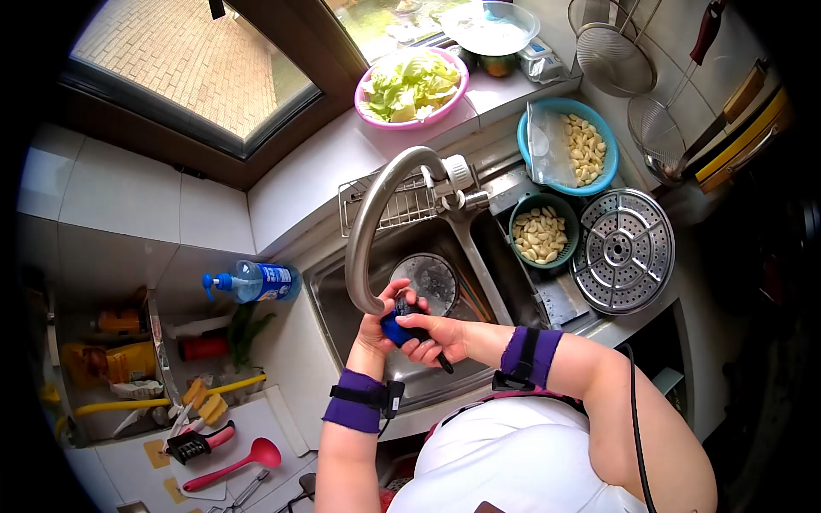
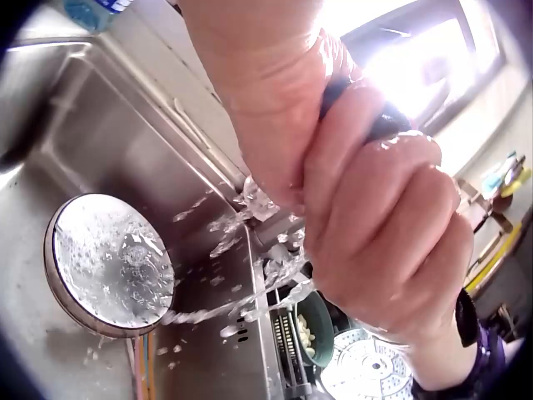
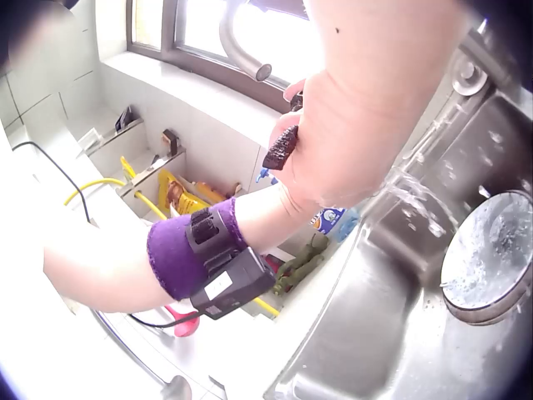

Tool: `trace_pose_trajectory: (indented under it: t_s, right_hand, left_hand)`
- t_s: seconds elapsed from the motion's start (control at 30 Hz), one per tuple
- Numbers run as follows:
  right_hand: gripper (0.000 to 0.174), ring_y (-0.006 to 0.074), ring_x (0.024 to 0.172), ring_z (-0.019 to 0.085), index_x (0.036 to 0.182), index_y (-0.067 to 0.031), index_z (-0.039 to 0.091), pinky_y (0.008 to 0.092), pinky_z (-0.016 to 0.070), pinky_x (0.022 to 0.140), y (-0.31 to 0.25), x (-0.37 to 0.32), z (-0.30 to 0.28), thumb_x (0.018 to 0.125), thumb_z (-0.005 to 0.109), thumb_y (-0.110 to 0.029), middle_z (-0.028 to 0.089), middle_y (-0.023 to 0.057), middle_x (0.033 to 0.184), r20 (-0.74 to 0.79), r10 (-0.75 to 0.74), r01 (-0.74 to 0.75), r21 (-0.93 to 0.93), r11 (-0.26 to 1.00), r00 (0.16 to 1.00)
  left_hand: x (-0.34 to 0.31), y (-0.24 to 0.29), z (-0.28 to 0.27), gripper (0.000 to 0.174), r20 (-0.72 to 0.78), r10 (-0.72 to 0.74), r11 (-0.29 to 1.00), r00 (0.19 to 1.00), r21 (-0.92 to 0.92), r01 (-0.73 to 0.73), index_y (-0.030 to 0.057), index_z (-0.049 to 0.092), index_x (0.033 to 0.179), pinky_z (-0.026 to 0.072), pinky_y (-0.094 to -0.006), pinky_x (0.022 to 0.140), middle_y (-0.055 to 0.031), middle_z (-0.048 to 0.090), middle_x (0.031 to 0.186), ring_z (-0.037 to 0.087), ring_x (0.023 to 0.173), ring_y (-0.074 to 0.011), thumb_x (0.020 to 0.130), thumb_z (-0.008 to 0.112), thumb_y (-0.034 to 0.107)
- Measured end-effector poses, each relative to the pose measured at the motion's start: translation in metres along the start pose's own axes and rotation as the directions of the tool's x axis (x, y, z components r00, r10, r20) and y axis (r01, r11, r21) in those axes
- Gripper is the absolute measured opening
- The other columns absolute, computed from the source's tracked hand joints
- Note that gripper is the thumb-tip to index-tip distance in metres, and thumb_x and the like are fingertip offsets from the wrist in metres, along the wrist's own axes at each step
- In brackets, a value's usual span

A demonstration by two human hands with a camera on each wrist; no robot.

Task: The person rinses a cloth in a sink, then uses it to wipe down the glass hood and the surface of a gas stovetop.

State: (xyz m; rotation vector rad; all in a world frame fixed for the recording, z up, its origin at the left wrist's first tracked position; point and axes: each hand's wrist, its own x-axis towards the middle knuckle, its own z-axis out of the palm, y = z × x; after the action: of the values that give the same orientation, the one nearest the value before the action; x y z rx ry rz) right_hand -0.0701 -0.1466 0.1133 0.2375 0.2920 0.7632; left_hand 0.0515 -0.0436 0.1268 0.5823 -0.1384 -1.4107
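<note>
LOG | Hands: your left hand (image 1: pixel 375 332) and right hand (image 1: pixel 443 338) both grip the blue-and-black item (image 1: pixel 393 330) | Item: at the faucet (image 1: pixel 360 235) outlet | Water (image 2: pixel 221 312): splashing below the faucet | Round vessel (image 2: pixel 55 275): in the sink (image 1: pixel 328 295) below the faucet | Green colander (image 1: pixel 575 231): right of the faucet.

- Dark held piece (image 3: pixel 281 148): looked rough, with a wet glint; material unclear.
- Sink (image 2: pixel 100 125): was smooth metal, soft sheen.
- Faucet (image 1: pixel 366 205): was metal, satin-looking.
- Steamer plate (image 1: pixel 623 250): was shiny perforated metal.
- Pump bottle (image 1: pixel 265 282): was clear, glossy plastic.
- Blue basin (image 1: pixel 611 162): looked like smooth plastic.
- Wristbands (image 1: pixel 528 357): were matt purple cloth, edges rough.
- Wall tiles (image 1: pixel 120 188): were smooth, lightly glossy.
</note>
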Motion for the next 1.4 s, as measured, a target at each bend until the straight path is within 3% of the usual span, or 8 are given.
trace_pose_trajectory:
  t_s: [0.23, 0.47, 0.67, 0.77, 0.97, 1.17, 1.27, 1.4]
  right_hand:
    - [0.034, 0.0008, 0.046, 0.027, 0.086, -0.0149, 0.051, 0.0167, 0.018, 0.039, -0.003, -0.005, 0.019, 0.088, 0.066, -0.045, 0.032, -0.0084, 0.061, -0.265, -0.125, -0.052, -0.574, 0.817, 0.956]
    - [0.03, 0.0125, 0.045, 0.046, 0.068, -0.0106, 0.054, 0.0282, 0.0327, 0.039, 0.001, 0.016, 0.013, 0.076, 0.072, -0.033, 0.049, 0.0002, 0.059, -0.372, -0.518, -0.124, -0.884, 0.45, 0.77]
    - [0.037, 0.0324, 0.084, 0.067, 0.094, -0.0023, 0.071, 0.0417, 0.0504, 0.073, 0.006, 0.031, -0.016, 0.079, 0.068, -0.036, 0.07, 0.0201, 0.085, -0.053, -0.796, -0.122, -0.992, -0.026, 0.603]
    - [0.033, 0.0386, 0.091, 0.066, 0.095, -0.0082, 0.071, 0.0481, 0.0495, 0.076, 0.013, 0.036, -0.026, 0.085, 0.057, -0.037, 0.07, 0.0196, 0.092, -0.021, -0.818, -0.26, -0.953, -0.158, 0.574]
    - [0.027, 0.0369, 0.088, 0.067, 0.09, -0.0116, 0.071, 0.0488, 0.0506, 0.075, 0.028, 0.04, -0.047, 0.086, 0.054, -0.033, 0.071, 0.0173, 0.092, 0.038, -0.838, -0.361, -0.891, -0.275, 0.544]
    - [0.041, 0.0344, 0.092, 0.068, 0.104, -0.0107, 0.068, 0.0461, 0.0524, 0.078, 0.037, 0.027, -0.053, 0.085, 0.056, -0.045, 0.071, 0.015, 0.098, -0.1, -0.828, -0.478, -0.851, -0.216, 0.551]
    - [0.051, 0.0361, 0.079, 0.069, 0.092, -0.0053, 0.069, 0.0439, 0.0541, 0.07, 0.05, 0.007, -0.04, 0.079, 0.063, -0.054, 0.07, 0.0196, 0.088, -0.022, -0.848, -0.505, -0.812, -0.294, 0.529]
    - [0.073, 0.0373, 0.077, 0.068, 0.108, -0.0014, 0.059, 0.0442, 0.0541, 0.068, 0.054, -0.006, -0.031, 0.071, 0.071, -0.063, 0.07, 0.0193, 0.082, 0.171, -0.904, -0.498, -0.787, -0.365, 0.392]
  left_hand:
    - [0.014, 0.023, 0.028, 0.022, -0.323, -0.076, 0.87, 0.943, 0.441, 0.221, 0.0076, 0.054, 0.111, 0.0477, -0.0326, 0.07, -0.0001, 0.043, 0.062, 0.049, 0.066, -0.0151, 0.094, 0.061, 0.02]
    - [0.025, 0.01, 0.007, 0.019, -0.482, 0.154, 0.638, 0.862, 0.715, 0.286, 0.0026, 0.054, 0.097, 0.0437, -0.0293, 0.05, -0.0003, 0.04, 0.05, 0.041, 0.044, -0.0121, 0.099, 0.052, 0.021]
    - [0.031, -0.019, -0.001, 0.015, -0.438, 0.533, 0.197, 0.724, 0.896, 0.397, 0.003, 0.054, 0.089, 0.0358, -0.0297, 0.042, -0.0037, 0.047, 0.052, 0.044, 0.042, -0.0109, 0.096, 0.049, 0.014]
    - [0.029, -0.035, -0.018, 0.02, -0.22, 0.673, -0.205, 0.706, 0.862, 0.464, 0.0019, 0.057, 0.095, 0.0489, -0.0453, 0.06, -0.0204, 0.064, 0.074, 0.062, 0.065, -0.0392, 0.097, 0.047, 0.019]
    - [0.025, -0.052, 0.0, 0.025, -0.427, 0.646, -0.222, 0.633, 0.687, 0.691, 0.0022, 0.055, 0.104, 0.0489, -0.0545, 0.074, -0.0256, 0.066, 0.09, 0.062, 0.086, -0.0462, 0.098, 0.041, 0.022]
    - [0.011, -0.077, -0.031, 0.029, -0.29, 0.746, -0.245, 0.599, 0.717, 0.653, 0.0005, 0.052, 0.105, 0.053, -0.0507, 0.068, -0.0258, 0.067, 0.082, 0.067, 0.078, -0.0412, 0.1, 0.038, 0.025]
    - [0.002, -0.072, -0.036, 0.038, -0.588, 0.599, 0.28, 0.544, 0.79, 0.545, 0.0004, 0.051, 0.103, 0.054, -0.0424, 0.066, -0.0192, 0.067, 0.075, 0.067, 0.069, -0.032, 0.103, 0.036, 0.035]
    - [-0.025, -0.06, -0.027, 0.056, -0.482, 0.606, 0.623, 0.633, 0.783, 0.0, 0.0042, 0.053, 0.112, 0.0472, -0.0327, 0.083, -0.0147, 0.067, 0.098, 0.063, 0.089, -0.0183, 0.102, 0.027, 0.053]
